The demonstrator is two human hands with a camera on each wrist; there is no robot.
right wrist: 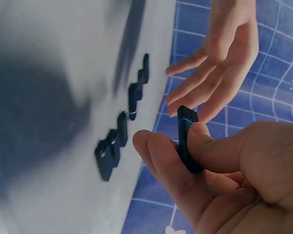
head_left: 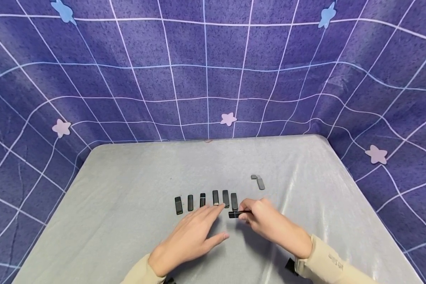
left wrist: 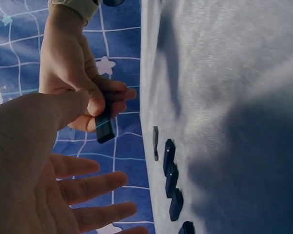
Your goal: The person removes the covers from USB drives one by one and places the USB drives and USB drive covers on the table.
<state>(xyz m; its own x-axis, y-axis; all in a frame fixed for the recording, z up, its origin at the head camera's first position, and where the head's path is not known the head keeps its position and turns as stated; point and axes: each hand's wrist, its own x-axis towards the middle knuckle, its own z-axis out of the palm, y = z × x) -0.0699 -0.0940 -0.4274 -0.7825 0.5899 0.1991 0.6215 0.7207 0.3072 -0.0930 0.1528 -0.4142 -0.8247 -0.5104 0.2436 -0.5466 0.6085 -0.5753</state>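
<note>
My right hand pinches a black USB flash drive between thumb and fingers. A thin blue line crosses this drive in the right wrist view, and its far end points toward the left hand. Palm down, my left hand holds nothing, its fingers extended and the thumb apart. Just beyond both hands, several dark USB flash drives lie in a row, from the leftmost drive to the rightmost drive. The left fingertips overlap the middle of that row in the head view.
Farther back to the right lies a grey USB flash drive with a small grey cap beside it. A pale grey cloth covers the table. Behind and at both sides hangs a purple grid-patterned curtain.
</note>
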